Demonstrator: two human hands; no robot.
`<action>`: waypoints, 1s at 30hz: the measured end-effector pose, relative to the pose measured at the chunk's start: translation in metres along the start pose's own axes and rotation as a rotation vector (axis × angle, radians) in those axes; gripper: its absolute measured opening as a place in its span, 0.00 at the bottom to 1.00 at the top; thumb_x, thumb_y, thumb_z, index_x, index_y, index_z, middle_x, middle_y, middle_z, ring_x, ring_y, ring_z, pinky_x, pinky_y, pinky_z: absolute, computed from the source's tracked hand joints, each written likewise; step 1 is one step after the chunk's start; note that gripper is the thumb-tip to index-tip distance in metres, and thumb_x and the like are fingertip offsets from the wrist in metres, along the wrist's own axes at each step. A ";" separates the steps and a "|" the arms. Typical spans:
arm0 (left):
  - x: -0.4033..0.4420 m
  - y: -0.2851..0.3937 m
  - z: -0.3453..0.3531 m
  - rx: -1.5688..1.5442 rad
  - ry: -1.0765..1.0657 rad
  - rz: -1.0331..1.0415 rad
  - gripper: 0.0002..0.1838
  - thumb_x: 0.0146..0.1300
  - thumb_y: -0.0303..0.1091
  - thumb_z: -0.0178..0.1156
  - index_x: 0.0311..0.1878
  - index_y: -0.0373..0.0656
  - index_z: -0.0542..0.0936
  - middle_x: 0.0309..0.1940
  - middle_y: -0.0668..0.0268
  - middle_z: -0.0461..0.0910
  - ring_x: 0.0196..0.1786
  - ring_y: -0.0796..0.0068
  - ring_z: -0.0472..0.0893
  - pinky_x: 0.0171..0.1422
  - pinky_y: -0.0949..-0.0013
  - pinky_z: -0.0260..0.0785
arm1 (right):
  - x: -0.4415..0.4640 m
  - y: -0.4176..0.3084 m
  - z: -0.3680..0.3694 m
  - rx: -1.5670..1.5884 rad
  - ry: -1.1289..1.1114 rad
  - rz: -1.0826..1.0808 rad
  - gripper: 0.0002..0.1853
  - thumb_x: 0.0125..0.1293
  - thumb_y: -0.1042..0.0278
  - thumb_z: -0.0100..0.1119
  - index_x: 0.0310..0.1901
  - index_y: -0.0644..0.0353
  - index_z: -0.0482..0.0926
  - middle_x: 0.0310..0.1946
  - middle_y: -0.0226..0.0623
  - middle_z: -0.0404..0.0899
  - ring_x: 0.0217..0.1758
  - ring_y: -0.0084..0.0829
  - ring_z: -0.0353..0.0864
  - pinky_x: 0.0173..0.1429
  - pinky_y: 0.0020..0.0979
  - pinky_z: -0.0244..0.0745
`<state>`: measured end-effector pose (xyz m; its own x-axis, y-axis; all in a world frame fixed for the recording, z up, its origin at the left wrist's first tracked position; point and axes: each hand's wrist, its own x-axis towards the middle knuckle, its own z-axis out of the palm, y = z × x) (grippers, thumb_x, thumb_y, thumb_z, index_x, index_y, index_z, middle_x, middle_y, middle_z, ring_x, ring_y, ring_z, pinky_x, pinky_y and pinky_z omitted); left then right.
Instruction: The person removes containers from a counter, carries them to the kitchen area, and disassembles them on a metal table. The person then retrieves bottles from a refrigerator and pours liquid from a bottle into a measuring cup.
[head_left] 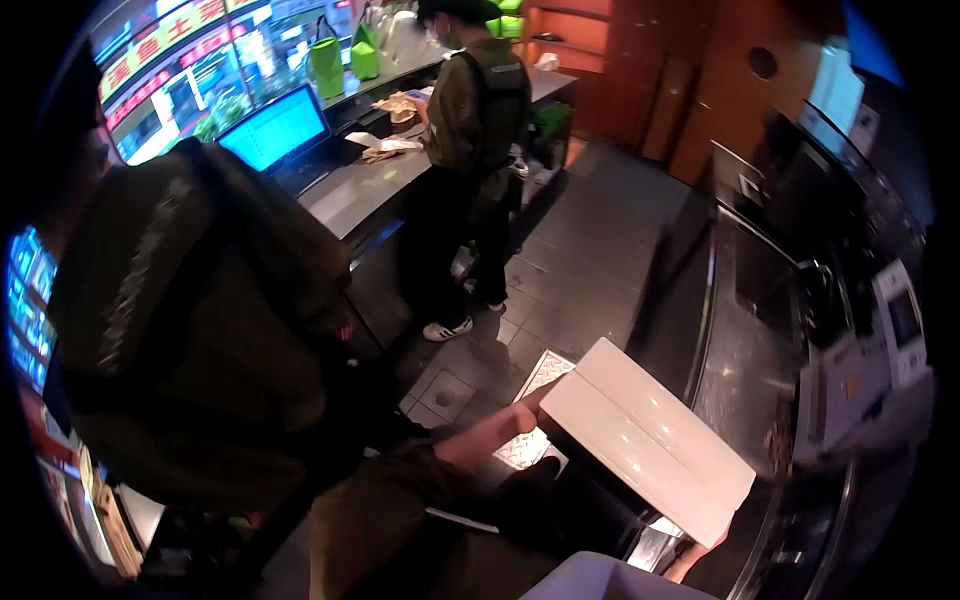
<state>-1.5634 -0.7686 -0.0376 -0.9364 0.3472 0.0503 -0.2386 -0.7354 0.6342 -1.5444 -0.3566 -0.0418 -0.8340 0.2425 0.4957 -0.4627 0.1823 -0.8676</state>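
Left hand [524, 417] is closed on one end of a white box [650, 435], fingers hidden; right hand [697, 558] has the opposite end, partly hidden. Box is held tilted above the floor [590, 240], beside the metal counter [735, 375].

Left fingers [525, 417] and right fingers [700, 556] hold a white box [648, 440] near opposite ends.

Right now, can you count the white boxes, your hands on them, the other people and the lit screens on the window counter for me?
White box: 1
Hands on it (left hand, right hand): 2
Other people (far person, near person): 2
Lit screen on the window counter: 1
Total: 6
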 end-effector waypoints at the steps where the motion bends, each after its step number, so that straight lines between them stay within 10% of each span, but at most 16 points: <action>1: 0.024 0.015 0.002 0.138 0.292 -0.035 0.25 0.65 0.49 0.44 0.59 0.44 0.66 0.35 0.73 0.76 0.26 0.90 0.72 0.24 0.85 0.63 | 0.029 0.017 0.016 -0.017 -0.016 -0.018 0.28 0.59 0.51 0.48 0.50 0.71 0.70 0.47 0.44 0.74 0.47 0.33 0.73 0.49 0.34 0.69; 2: 0.050 0.030 -0.001 0.184 0.480 -0.056 0.24 0.66 0.48 0.43 0.60 0.44 0.64 0.32 0.73 0.76 0.20 0.91 0.71 0.19 0.86 0.61 | 0.055 0.034 0.033 -0.029 -0.049 -0.002 0.28 0.59 0.51 0.48 0.50 0.72 0.70 0.47 0.44 0.74 0.47 0.33 0.73 0.49 0.34 0.69; 9: 0.201 0.192 -0.060 0.106 0.026 0.032 0.24 0.68 0.49 0.35 0.62 0.48 0.63 0.35 0.71 0.77 0.20 0.88 0.73 0.18 0.85 0.63 | 0.254 0.132 0.204 0.250 -0.046 0.134 0.26 0.60 0.52 0.47 0.46 0.70 0.73 0.41 0.41 0.76 0.43 0.31 0.74 0.47 0.29 0.70; 13: 0.329 0.206 -0.176 0.331 0.495 0.229 0.28 0.68 0.53 0.33 0.64 0.47 0.60 0.53 0.66 0.72 0.47 0.79 0.76 0.49 0.72 0.70 | 0.368 0.202 0.307 0.176 -0.179 0.114 0.25 0.60 0.52 0.48 0.45 0.70 0.73 0.39 0.39 0.76 0.41 0.30 0.74 0.45 0.29 0.70; 15: 0.369 0.264 -0.172 0.322 0.478 0.055 0.30 0.68 0.54 0.32 0.64 0.43 0.60 0.62 0.65 0.63 0.62 0.74 0.64 0.66 0.68 0.54 | 0.414 0.222 0.352 0.161 -0.176 0.121 0.24 0.60 0.52 0.48 0.45 0.70 0.73 0.38 0.39 0.76 0.40 0.29 0.74 0.45 0.28 0.70; 30: 0.822 0.481 -0.385 0.330 0.580 -0.154 0.25 0.66 0.47 0.42 0.60 0.41 0.64 0.55 0.63 0.70 0.56 0.71 0.71 0.58 0.68 0.64 | 0.760 0.344 0.612 -0.107 0.057 0.156 0.22 0.59 0.57 0.50 0.47 0.71 0.73 0.42 0.40 0.76 0.46 0.26 0.73 0.52 0.26 0.66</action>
<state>-2.5467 -1.0609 0.0113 -0.9066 -0.0019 -0.4220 -0.3751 -0.4548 0.8078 -2.5214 -0.6926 0.0127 -0.8734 0.3285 0.3596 -0.2921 0.2376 -0.9264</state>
